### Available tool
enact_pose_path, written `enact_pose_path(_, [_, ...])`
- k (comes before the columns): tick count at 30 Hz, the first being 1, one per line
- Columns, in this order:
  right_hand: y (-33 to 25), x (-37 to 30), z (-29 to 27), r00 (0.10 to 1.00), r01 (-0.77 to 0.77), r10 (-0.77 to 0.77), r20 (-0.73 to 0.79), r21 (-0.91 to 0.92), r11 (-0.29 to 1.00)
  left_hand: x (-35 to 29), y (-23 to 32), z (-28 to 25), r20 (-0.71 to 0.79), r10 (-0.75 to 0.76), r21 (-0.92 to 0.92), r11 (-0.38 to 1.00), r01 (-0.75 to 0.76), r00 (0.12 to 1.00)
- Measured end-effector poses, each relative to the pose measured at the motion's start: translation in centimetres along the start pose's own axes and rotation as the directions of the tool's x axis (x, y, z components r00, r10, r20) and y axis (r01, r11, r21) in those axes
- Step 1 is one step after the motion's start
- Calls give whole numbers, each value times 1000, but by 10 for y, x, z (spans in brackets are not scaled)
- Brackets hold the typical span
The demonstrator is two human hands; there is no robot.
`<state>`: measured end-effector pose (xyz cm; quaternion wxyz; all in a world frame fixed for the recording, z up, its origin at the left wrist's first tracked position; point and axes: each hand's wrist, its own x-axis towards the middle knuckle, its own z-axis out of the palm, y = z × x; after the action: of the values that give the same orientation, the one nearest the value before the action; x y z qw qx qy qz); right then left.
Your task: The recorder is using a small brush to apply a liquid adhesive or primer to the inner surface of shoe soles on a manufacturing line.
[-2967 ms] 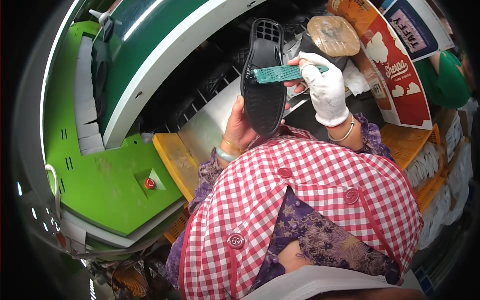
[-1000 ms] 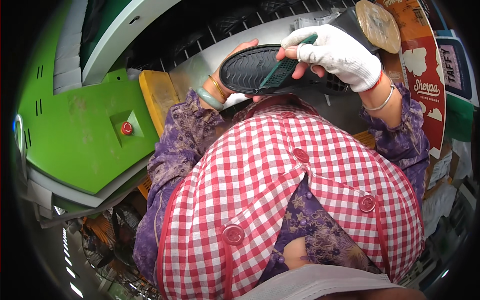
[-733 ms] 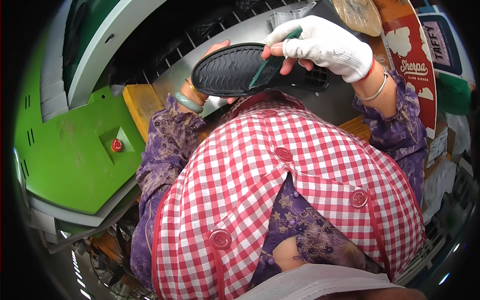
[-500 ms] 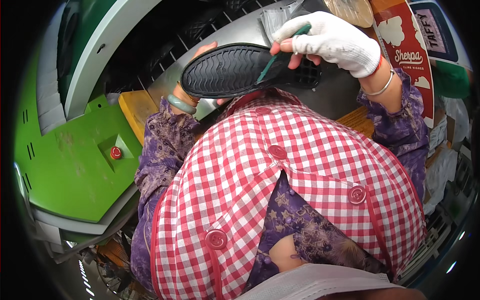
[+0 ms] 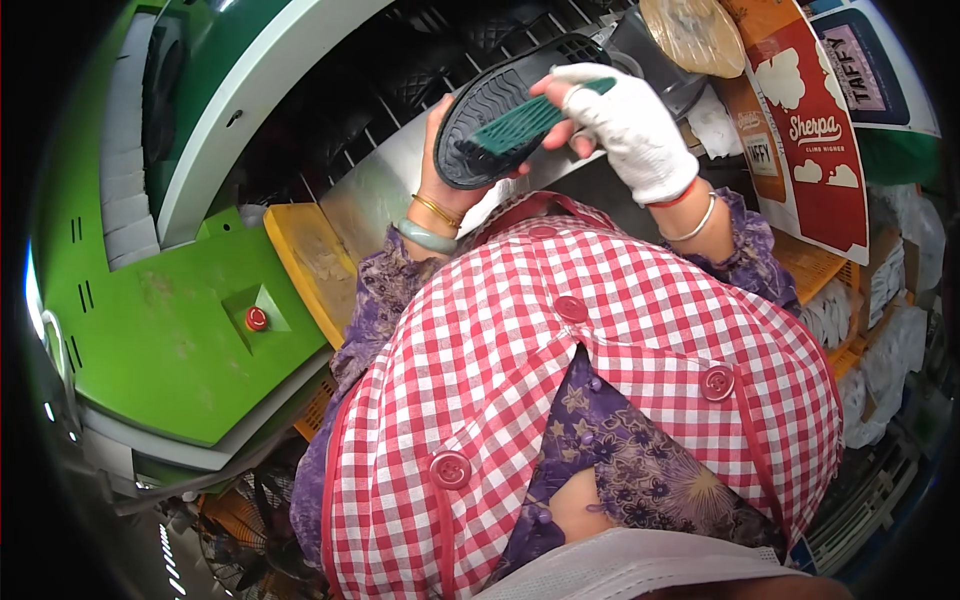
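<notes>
A black shoe sole with a wavy tread is held up in front of my apron, tilted with its far end toward the upper right. My left hand grips its near end from the left and below, with part of the fingers hidden behind it. In a white glove with bare fingertips, my right hand pinches a slim green stick-like tool. Motion smears the tool into a fan of stripes across the tread, and its tip is too blurred to make out.
A green machine with a red button stands at left, beside a yellow board. Behind the sole lies a metal surface and a dark rack. Red printed cardboard and a plastic-wrapped roll stand at right.
The sole has swung from nearly level to a steep tilt, with its near end shifted right. The green tool has swept left over the tread, and my right hand has moved lower and left.
</notes>
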<state>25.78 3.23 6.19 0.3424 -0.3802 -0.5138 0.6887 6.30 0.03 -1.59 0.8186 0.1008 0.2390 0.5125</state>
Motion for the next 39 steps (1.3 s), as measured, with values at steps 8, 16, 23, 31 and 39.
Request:
enact_pose_path(8, [14, 10, -34, 920, 195, -277, -277, -288, 937, -3, -2, 8, 24, 13, 11, 1000, -14, 1000])
enact_pose_path(16, [26, -24, 17, 800, 599, -534, 273, -410, 688, 0, -3, 3, -149, 59, -58, 996, -69, 987])
enact_pose_path(23, [-14, -20, -11, 844, 380, -362, -395, -34, 924, -6, 0, 10, 90, 22, -53, 998, -17, 996])
enact_pose_path(31, [-38, -30, -36, 608, 605, -324, -724, 160, 780, -27, 13, 55, 171, 168, 126, 973, -191, 971])
enact_pose_path(39, [-23, -27, -45, 621, 584, -297, -726, 175, 793, 54, 159, 105, 301, 474, -62, 876, -479, 828])
